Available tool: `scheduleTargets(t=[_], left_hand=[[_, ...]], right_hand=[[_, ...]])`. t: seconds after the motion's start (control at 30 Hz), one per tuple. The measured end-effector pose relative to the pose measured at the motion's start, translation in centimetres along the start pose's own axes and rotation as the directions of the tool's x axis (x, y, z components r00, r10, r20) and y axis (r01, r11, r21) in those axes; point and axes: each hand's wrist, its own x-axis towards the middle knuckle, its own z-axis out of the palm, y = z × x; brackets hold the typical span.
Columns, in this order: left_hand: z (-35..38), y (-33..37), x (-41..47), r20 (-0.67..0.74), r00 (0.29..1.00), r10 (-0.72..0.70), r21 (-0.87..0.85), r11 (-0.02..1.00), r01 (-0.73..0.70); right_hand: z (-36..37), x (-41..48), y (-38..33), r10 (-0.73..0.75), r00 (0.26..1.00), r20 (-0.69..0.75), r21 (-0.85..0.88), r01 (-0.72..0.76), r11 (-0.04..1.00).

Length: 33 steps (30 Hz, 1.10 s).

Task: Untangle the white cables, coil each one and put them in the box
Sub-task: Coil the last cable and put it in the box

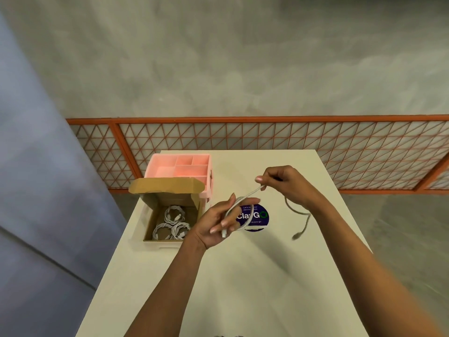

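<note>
White table (243, 276), grey floor beyond. My left hand (218, 220) curls round loop of white cable (250, 192) above table. My right hand (284, 183) pinches strand higher, tail dangling. Coiled cables (172, 224) lie in open cardboard box (170, 198) at left.

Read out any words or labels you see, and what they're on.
"Cla GO": big letters on the round blue sticker on the table; the cable hides a letter.
"as you go": small print beneath, same sticker.
Small print above: too blurred.
No other text.
</note>
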Motion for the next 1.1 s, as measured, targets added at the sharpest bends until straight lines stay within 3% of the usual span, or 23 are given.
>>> scheduleTargets(t=[0.13,0.23,0.3,0.37,0.7,0.87,1.1], left_hand=[[0.1,0.1,0.2,0.147,0.989,0.034,-0.166,0.986,-0.009],[0.7,0.2,0.0,0.180,0.981,0.069,-0.163,0.986,-0.040],[0.9,0.1,-0.1,0.172,0.983,0.067,-0.148,0.988,-0.041],[0.9,-0.1,-0.2,0.160,0.985,0.059,-0.157,0.987,-0.034],[-1.4,0.6,-0.4,0.070,0.997,-0.008,-0.076,0.997,0.014],[-1.1,0.3,-0.3,0.030,1.000,-0.008,0.022,1.000,0.007],[-0.4,-0.2,0.6,-0.036,0.999,-0.029,-0.009,1.000,0.029]], right_hand=[[0.8,-0.4,0.4,0.061,0.998,0.011,0.046,-0.061,0.997],[1.2,-1.3,0.6,0.150,0.970,0.194,0.138,-0.178,0.974],[1.7,-1.8,1.2,0.135,0.933,0.335,0.165,-0.199,0.966],[2.3,-1.9,1.5,0.121,0.917,0.379,0.124,-0.180,0.976],[2.3,-0.9,1.1,0.136,0.889,0.437,0.149,-0.221,0.964],[2.8,-0.9,1.7,0.122,0.903,0.412,0.272,-0.250,0.929],[3.8,-1.6,3.0,0.173,0.933,0.317,0.435,-0.305,0.847]])
